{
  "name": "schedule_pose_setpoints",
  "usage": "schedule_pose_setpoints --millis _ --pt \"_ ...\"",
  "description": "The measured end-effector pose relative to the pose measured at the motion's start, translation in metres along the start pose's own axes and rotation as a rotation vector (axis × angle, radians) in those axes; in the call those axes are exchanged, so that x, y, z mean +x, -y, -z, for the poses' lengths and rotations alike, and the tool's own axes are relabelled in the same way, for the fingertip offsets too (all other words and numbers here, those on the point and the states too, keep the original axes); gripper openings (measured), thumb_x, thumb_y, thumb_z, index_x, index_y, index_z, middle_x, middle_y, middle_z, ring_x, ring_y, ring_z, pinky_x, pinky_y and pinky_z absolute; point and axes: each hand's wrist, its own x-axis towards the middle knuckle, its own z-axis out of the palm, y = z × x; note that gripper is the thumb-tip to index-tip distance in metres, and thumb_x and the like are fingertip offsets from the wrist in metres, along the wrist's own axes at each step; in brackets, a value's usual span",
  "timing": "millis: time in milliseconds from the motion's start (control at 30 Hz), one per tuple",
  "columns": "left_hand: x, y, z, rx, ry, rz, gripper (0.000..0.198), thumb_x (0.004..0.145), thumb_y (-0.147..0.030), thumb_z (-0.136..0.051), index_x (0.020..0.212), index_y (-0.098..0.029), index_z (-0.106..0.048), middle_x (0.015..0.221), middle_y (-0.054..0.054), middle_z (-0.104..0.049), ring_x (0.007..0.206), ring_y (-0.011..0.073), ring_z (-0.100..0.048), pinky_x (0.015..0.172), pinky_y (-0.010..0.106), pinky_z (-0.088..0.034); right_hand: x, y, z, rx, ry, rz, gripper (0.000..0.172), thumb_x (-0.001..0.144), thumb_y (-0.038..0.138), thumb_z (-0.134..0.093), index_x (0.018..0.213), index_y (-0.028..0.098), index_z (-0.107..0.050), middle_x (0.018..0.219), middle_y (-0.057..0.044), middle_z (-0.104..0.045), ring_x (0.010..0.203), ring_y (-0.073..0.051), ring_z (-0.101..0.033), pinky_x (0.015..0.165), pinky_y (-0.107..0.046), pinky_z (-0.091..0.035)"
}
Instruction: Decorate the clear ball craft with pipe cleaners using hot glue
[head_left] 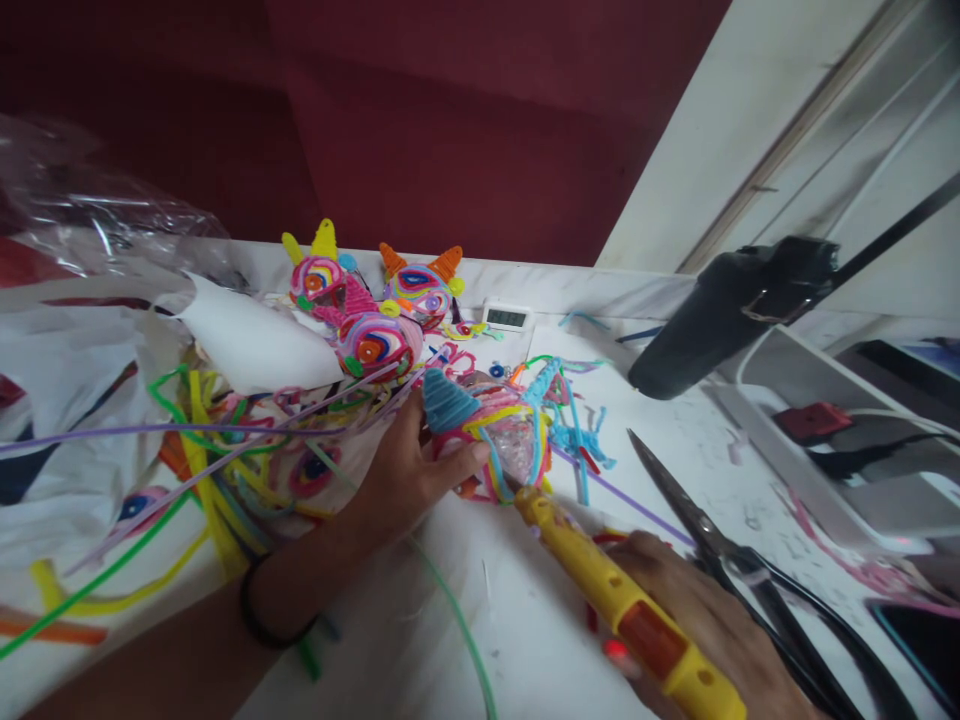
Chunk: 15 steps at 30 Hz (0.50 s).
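My left hand (pixel 397 475) is closed around the left side of a round ornament (pixel 510 415) covered in coloured pipe cleaners, with blue pointed ears. A patch of its front is see-through, with no strands over it. My right hand (pixel 686 610) grips a yellow hot glue gun (pixel 581 565), and a small red light glows beneath its body. The gun's nozzle meets or nearly meets the lower front of the ornament; contact is hard to make out. Most of the right fingers are hidden behind the gun.
Finished-looking eared ornaments (pixel 382 345) stand behind. Loose pipe cleaners (pixel 217 470) crowd the left, beside white paper (pixel 255 335) and clear plastic (pixel 112 200). Large scissors (pixel 720 545) lie at right, near a black cylinder (pixel 697 320) and a white tray (pixel 787 460). A small digital display (pixel 508 317) sits behind.
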Motion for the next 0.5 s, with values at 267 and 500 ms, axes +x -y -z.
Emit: schedule_pose_setpoints --millis 267,500 --pt "0.0016 -0.0009 0.0004 -0.001 -0.02 0.022 0.052 0.068 -0.028 -0.076 0.113 -0.021 -0.052 0.121 0.008 -0.065 0.114 0.0272 -0.061 0.093 0.039 -0.052 -0.0018 -0.0037 0.0079 0.067 0.074 0.017 0.019 0.091 0.031 -0.051 0.107 0.027 -0.062 0.087 -0.005 -0.066 0.089 -0.025 -0.067 0.076 -0.039 -0.06" --pt "0.0028 -0.0007 0.0007 -0.04 -0.059 0.035 0.051 0.065 -0.025 -0.078 0.109 -0.02 -0.054 0.111 0.004 -0.068 0.102 0.0214 -0.065 0.086 0.031 -0.054 -0.0039 -0.005 0.0099 0.055 0.132 0.03 0.024 0.093 0.032 -0.053 0.114 0.026 -0.061 0.091 -0.006 -0.067 0.095 -0.024 -0.066 0.082 -0.041 -0.06"
